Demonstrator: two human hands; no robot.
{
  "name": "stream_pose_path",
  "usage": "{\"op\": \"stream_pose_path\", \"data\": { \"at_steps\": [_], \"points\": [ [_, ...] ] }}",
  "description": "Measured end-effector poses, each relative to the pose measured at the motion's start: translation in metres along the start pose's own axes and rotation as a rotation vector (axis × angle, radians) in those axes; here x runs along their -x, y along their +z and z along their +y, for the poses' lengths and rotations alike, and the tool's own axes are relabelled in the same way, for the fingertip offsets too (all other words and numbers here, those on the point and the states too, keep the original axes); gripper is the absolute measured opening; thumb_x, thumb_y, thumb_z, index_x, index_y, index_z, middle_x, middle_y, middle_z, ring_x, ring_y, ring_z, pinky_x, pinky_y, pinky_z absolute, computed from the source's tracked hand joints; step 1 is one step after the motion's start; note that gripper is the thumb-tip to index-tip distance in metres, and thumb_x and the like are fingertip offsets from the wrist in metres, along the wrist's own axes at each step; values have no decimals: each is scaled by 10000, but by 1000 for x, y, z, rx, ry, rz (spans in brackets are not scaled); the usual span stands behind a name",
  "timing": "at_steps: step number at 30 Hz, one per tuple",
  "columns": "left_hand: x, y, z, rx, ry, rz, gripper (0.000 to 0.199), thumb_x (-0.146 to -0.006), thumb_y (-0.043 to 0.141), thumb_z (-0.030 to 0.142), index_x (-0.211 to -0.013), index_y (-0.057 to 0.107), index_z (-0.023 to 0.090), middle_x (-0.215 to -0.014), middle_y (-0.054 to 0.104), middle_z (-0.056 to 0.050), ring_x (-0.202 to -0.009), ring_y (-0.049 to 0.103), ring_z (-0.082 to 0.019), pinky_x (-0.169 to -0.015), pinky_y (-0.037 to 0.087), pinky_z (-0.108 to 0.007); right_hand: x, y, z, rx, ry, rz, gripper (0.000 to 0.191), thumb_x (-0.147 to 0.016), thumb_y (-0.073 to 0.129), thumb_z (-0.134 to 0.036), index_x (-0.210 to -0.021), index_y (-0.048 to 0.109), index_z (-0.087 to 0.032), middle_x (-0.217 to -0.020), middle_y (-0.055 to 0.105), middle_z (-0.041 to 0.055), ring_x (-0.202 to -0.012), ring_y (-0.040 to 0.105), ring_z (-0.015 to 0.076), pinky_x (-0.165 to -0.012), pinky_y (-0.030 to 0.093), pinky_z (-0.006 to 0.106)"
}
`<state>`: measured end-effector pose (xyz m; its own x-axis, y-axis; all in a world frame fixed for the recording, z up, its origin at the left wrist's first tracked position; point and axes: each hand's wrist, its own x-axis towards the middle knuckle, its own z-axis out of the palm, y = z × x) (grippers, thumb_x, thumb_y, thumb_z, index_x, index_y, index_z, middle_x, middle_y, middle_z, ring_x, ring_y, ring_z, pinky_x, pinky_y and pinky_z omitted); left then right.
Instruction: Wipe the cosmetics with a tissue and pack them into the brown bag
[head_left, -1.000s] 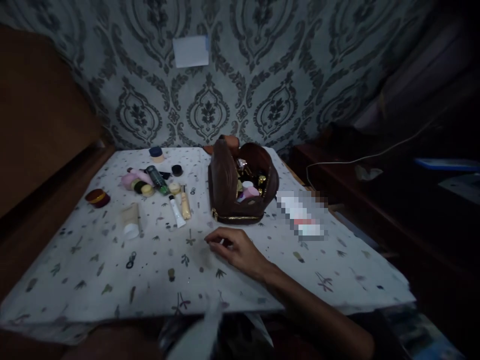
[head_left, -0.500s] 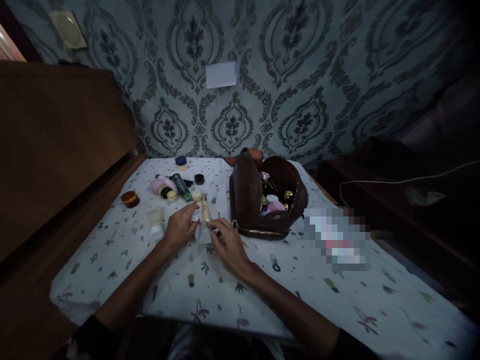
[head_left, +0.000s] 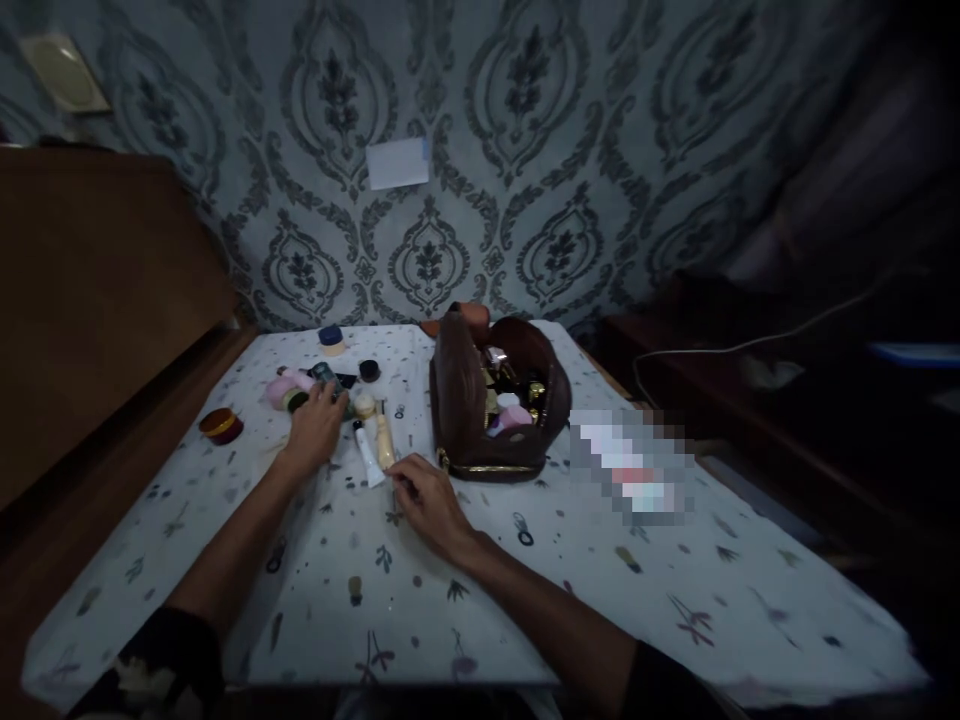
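My left hand (head_left: 316,425) reaches with fingers apart over a dark green bottle (head_left: 324,373) and a green-lidded jar (head_left: 297,401), partly covering them. My right hand (head_left: 431,502) has its fingers bent together at the near end of a pale yellow tube (head_left: 385,441), which lies on the table. Beside that tube, on its left, is a white tube (head_left: 368,456) with a dark cap. A small cream-lidded jar (head_left: 365,406) stands just beyond the two tubes. Pink items (head_left: 283,388) lie left of the bottle.
An open brown bag (head_left: 459,400) filled with cosmetics stands right of the tubes. An amber jar (head_left: 221,426), a blue-lidded jar (head_left: 331,341) and a small black jar (head_left: 369,371) are on the patterned tablecloth (head_left: 420,620). A blurred-out item (head_left: 634,465) lies at right.
My left hand has left the white tube and moved forward and left to the bottle and jars. The white tube now lies uncovered beside the yellow one. The view has turned right.
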<state>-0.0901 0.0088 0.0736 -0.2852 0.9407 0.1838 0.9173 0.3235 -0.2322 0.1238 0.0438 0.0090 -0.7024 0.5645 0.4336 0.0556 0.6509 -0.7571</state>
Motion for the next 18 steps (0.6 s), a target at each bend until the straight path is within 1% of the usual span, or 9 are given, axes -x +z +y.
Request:
{"op": "stream_pose_path", "data": {
  "at_steps": [3,7,12,15,18],
  "points": [
    [-5,7,-3,-48,36,4,519,-915,328,54,-1380,533,157,-1505,417,-203,-1376,386,-371,-888,560,-483,1,1,0,-4,-11,12,206,-861,514,-70,-963,657,-176,-928,642,51,-818,613,159,-756,495,271],
    [-9,11,-7,-84,62,-2,546,-914,311,56,-1404,515,182,-1470,437,-221,-1335,428,-382,-838,571,-493,2,0,2,-8,-31,9,216,-854,509,-59,-974,646,-176,-961,651,57,-918,621,169,-834,495,281],
    [-11,6,-7,-104,106,-3,523,-929,277,95,-1369,542,189,-1404,469,-241,-1237,501,-389,-756,576,-493,2,0,0,30,-24,-20,211,-859,513,-79,-991,649,-172,-980,667,73,-966,623,190,-872,497,302],
    [-13,3,-7,-125,114,-15,499,-925,303,121,-1340,565,208,-1331,515,-229,-1171,535,-391,-735,569,-486,2,0,-1,62,-6,-32,203,-860,525,-91,-991,653,-179,-980,668,69,-974,623,193,-878,494,301],
    [-14,3,-11,-115,151,-20,486,-913,334,132,-1322,587,208,-1280,544,-221,-1116,573,-395,-733,561,-484,1,1,0,101,9,-38,196,-860,536,-98,-989,657,-183,-982,666,61,-974,624,191,-881,490,292]
  ]
}}
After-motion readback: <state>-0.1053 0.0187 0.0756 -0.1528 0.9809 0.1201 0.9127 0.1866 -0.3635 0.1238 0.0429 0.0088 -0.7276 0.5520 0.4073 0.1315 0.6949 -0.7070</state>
